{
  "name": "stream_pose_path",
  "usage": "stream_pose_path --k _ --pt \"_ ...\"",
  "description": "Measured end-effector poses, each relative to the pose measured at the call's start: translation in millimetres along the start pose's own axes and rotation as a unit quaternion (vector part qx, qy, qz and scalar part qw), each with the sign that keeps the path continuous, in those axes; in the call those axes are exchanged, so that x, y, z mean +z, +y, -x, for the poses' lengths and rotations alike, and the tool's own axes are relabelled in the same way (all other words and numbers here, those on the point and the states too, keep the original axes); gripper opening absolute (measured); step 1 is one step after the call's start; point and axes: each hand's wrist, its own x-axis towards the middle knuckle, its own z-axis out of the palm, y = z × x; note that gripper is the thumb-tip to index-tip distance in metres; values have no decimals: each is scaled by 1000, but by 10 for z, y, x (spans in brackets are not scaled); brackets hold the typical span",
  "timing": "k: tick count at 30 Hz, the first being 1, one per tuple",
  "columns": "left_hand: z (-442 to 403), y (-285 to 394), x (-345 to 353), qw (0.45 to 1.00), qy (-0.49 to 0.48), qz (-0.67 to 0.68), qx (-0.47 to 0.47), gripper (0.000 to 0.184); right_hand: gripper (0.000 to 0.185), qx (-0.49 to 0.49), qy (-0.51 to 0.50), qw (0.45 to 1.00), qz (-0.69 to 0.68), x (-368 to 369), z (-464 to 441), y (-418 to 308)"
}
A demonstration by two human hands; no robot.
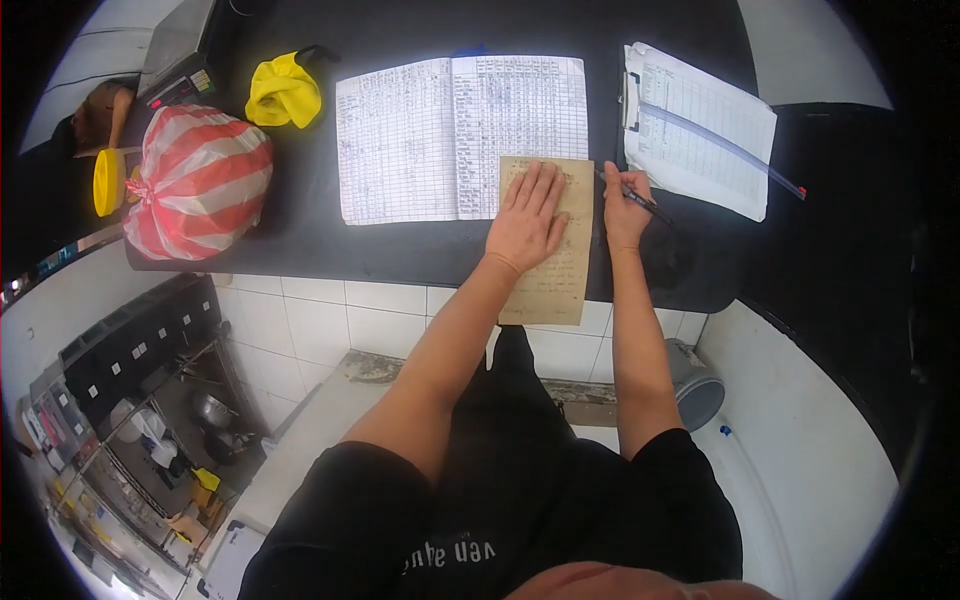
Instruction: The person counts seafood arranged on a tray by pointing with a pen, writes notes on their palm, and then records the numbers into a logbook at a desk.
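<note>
My left hand (530, 215) lies flat, fingers stretched out, on a long tan sheet of paper (550, 275) covered with faint handwriting. The lower end of that sheet hangs past the counter's front edge. Under its top part lies an open ledger book (400, 140) with ruled grids and handwritten entries on both pages. Just right of the sheet, my right hand (627, 208) is closed around a dark pen (650, 208). The pen's tip points up and left, near the sheet's right edge; whether it touches paper I cannot tell.
A clipboard with printed sheets (705, 130) lies at the right, a clear bluish strip (720, 145) across it. At the left are a red-and-white striped plastic bag (205, 180), a yellow cloth item (285, 90) and a scale (180, 60). A grey bin (695, 390) stands below the counter.
</note>
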Motion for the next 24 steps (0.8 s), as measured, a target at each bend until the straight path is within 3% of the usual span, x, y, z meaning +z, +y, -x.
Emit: stream_pose_path --k 7,10,12,13,16,18,20,22,24 --pt "1 11 -10 1000 7 -9 0 54 35 1 -9 1000 13 -1 0 -16" --pt "3 5 -12 1000 -1 -13 -2 54 31 25 -22 998 -45 -30 7 -132" --pt "-4 -6 0 1000 -9 -18 -6 55 26 117 -36 974 -188 -64 -15 -239" --pt "-1 -15 11 1000 -8 -17 -4 55 26 116 -39 975 -187 -43 -12 -279" --pt "8 -25 18 1000 -9 -8 -5 54 24 58 -27 982 -177 79 68 -440" --pt "17 -23 25 1000 -9 -1 -5 54 22 13 -71 991 -108 193 48 -566" --pt "10 -33 15 1000 -8 -4 -2 54 29 6 -71 993 -95 341 -23 -464" --pt "7 -36 11 1000 -7 -5 -2 55 32 -67 -62 994 -68 445 -62 -408" --pt "13 -37 15 1000 -9 -6 -4 55 32 -64 -61 995 -52 477 -42 -432"
